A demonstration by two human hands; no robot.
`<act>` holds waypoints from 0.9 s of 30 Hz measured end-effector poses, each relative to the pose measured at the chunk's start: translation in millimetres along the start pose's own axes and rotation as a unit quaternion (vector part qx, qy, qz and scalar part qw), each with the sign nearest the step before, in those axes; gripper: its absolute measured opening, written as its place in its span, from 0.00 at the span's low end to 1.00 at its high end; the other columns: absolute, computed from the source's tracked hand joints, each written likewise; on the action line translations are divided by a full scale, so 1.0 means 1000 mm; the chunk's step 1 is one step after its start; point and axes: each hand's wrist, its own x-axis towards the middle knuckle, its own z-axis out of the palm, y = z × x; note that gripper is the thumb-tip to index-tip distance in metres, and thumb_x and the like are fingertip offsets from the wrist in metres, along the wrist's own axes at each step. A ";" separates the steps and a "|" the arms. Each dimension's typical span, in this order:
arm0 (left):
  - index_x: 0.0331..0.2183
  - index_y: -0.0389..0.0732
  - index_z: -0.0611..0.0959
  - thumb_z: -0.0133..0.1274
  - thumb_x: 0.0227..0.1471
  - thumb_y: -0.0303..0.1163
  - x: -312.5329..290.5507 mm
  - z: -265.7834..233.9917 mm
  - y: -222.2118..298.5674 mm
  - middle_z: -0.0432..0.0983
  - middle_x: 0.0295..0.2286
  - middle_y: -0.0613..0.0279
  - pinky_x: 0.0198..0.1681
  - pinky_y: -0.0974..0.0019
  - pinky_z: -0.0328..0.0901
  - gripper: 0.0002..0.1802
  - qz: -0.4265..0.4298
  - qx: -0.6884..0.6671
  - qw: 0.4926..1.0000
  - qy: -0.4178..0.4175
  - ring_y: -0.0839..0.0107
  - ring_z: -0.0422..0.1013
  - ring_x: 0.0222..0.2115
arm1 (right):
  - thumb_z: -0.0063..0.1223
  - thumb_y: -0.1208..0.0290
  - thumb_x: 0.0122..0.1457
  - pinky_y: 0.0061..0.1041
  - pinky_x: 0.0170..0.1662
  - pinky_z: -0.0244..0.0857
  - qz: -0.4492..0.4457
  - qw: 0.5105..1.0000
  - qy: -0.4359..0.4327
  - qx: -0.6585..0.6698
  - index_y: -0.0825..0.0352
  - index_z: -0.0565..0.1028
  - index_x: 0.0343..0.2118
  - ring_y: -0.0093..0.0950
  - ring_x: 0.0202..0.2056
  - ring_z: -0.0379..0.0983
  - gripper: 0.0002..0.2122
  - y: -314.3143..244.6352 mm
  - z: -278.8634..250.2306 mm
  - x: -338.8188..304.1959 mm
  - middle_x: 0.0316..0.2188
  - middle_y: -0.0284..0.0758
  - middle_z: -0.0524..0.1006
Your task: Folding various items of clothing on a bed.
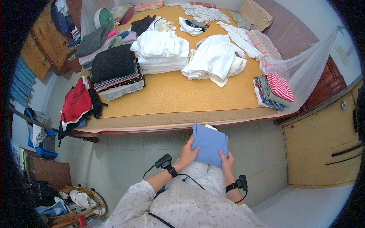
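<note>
A folded blue garment (210,145) is held up in front of my body, past the near edge of the bed. My left hand (188,151) grips its left side, thumb on top and fingers underneath. On its lower right side my right hand (227,161) closes over the edge in the same way. A small white patch shows at the garment's far edge. What kind of garment it is cannot be made out. Both wrists wear black straps with small devices and cables.
On the bed (171,93) stand a dark folded stack (114,64), a white folded stack (161,47), loose white clothes (215,57) and a small stack topped with red stripes (279,85). Red clothing (77,100) hangs over the left corner. A wooden cabinet (323,140) stands right, a basket (89,201) lower left.
</note>
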 end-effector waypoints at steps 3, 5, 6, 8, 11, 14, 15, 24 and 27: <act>0.52 0.38 0.64 0.52 0.43 0.26 0.000 0.000 0.000 0.68 0.45 0.47 0.47 0.64 0.62 0.32 -0.004 -0.001 1.000 -0.001 0.59 0.68 0.44 | 0.59 0.64 0.48 0.22 0.40 0.62 -0.001 1.000 0.002 -0.004 0.76 0.72 0.38 0.24 0.35 0.69 0.20 0.001 0.000 0.000 0.34 0.38 0.75; 0.52 0.37 0.64 0.52 0.43 0.26 0.000 0.000 0.001 0.68 0.45 0.47 0.46 0.64 0.62 0.32 0.006 0.013 1.000 0.008 0.59 0.68 0.44 | 0.59 0.64 0.48 0.22 0.40 0.62 -0.001 1.000 0.000 0.000 0.76 0.72 0.38 0.24 0.35 0.69 0.20 -0.001 -0.001 0.000 0.34 0.38 0.75; 0.52 0.37 0.64 0.52 0.43 0.26 0.000 0.000 0.002 0.68 0.45 0.47 0.46 0.64 0.62 0.32 0.006 0.013 1.000 0.008 0.59 0.68 0.44 | 0.59 0.64 0.48 0.22 0.40 0.62 -0.002 1.000 -0.004 0.001 0.76 0.72 0.38 0.24 0.34 0.69 0.20 -0.002 -0.001 0.000 0.33 0.38 0.75; 0.52 0.37 0.64 0.52 0.43 0.27 -0.001 0.000 0.004 0.68 0.45 0.47 0.47 0.64 0.62 0.32 -0.001 0.015 1.000 0.012 0.58 0.68 0.44 | 0.58 0.64 0.48 0.22 0.40 0.62 -0.002 1.000 -0.009 0.003 0.76 0.72 0.38 0.24 0.34 0.69 0.20 -0.004 -0.001 -0.001 0.33 0.38 0.75; 0.52 0.37 0.64 0.52 0.43 0.27 0.001 0.001 -0.004 0.68 0.45 0.46 0.47 0.64 0.61 0.32 -0.006 -0.004 1.000 -0.001 0.58 0.67 0.44 | 0.58 0.64 0.48 0.22 0.40 0.62 0.002 1.000 -0.012 0.002 0.76 0.72 0.38 0.24 0.34 0.69 0.20 -0.006 -0.001 -0.002 0.33 0.37 0.75; 0.52 0.37 0.64 0.52 0.43 0.28 0.001 0.002 -0.007 0.67 0.45 0.46 0.47 0.64 0.61 0.32 -0.009 0.007 1.000 0.002 0.58 0.67 0.45 | 0.58 0.64 0.48 0.22 0.40 0.62 0.001 1.000 -0.005 -0.008 0.76 0.72 0.39 0.23 0.34 0.69 0.20 -0.004 -0.001 -0.002 0.33 0.37 0.75; 0.52 0.37 0.64 0.52 0.43 0.28 0.001 0.002 -0.007 0.67 0.45 0.46 0.47 0.64 0.61 0.32 -0.009 0.008 1.000 0.002 0.58 0.67 0.45 | 0.58 0.64 0.48 0.22 0.40 0.62 0.000 1.000 -0.002 -0.008 0.76 0.72 0.38 0.23 0.34 0.69 0.20 -0.004 0.000 -0.001 0.33 0.37 0.75; 0.52 0.37 0.63 0.52 0.43 0.29 0.000 0.000 -0.003 0.66 0.46 0.45 0.48 0.63 0.60 0.32 -0.010 0.022 1.000 0.000 0.56 0.66 0.46 | 0.58 0.64 0.48 0.22 0.39 0.62 -0.005 1.000 0.000 -0.014 0.75 0.73 0.37 0.23 0.33 0.69 0.19 0.003 -0.001 0.002 0.32 0.37 0.75; 0.52 0.37 0.63 0.52 0.43 0.29 0.001 0.000 -0.004 0.66 0.46 0.45 0.48 0.63 0.60 0.32 -0.010 0.017 1.000 -0.002 0.56 0.66 0.46 | 0.58 0.63 0.48 0.22 0.39 0.62 -0.007 1.000 0.001 -0.010 0.75 0.73 0.37 0.23 0.33 0.69 0.19 0.000 0.000 0.000 0.32 0.36 0.75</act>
